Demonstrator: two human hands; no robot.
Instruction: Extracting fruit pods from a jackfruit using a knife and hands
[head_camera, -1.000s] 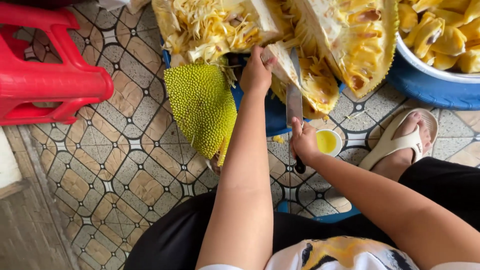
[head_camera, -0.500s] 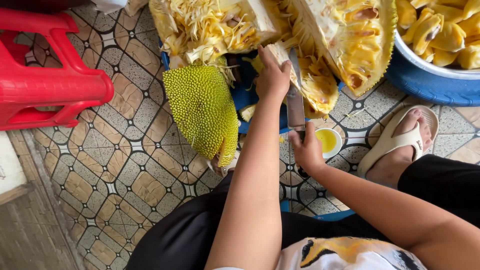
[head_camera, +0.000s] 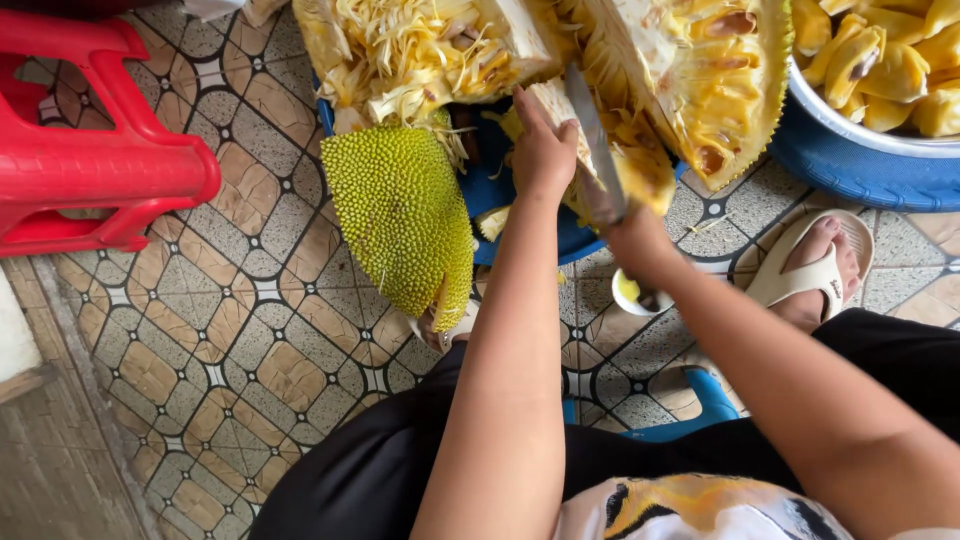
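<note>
**Jackfruit section held and cut over a patterned tile floor**

Setting: a tiled floor (head_camera: 250, 330) with a brown geometric pattern; a red plastic stool (head_camera: 90, 165) stands at left. The jackfruit section (head_camera: 610, 150) being cut lies at top centre on a blue mat (head_camera: 500, 190), between a spiky green rind piece (head_camera: 400, 215) and a large opened half (head_camera: 720, 80) showing yellow flesh. The left hand (head_camera: 542, 150) lies cupped over the section, fingers curled against its pale core side, steadying it. The right hand (head_camera: 632, 232) is closed round the handle of a knife (head_camera: 595, 135), the blade running up into the fruit just beside the left fingers. A small cup of yellow oil (head_camera: 632, 292) sits below the right wrist; a metal basin of yellow pods (head_camera: 880, 70) stands at upper right. A sandalled foot (head_camera: 815, 270) rests nearby.

Handling, as judged: the section looks heavy, fibrous and sticky, soft in the flesh but firm at the core. The core or the rough rind offers the surest hold.
</note>
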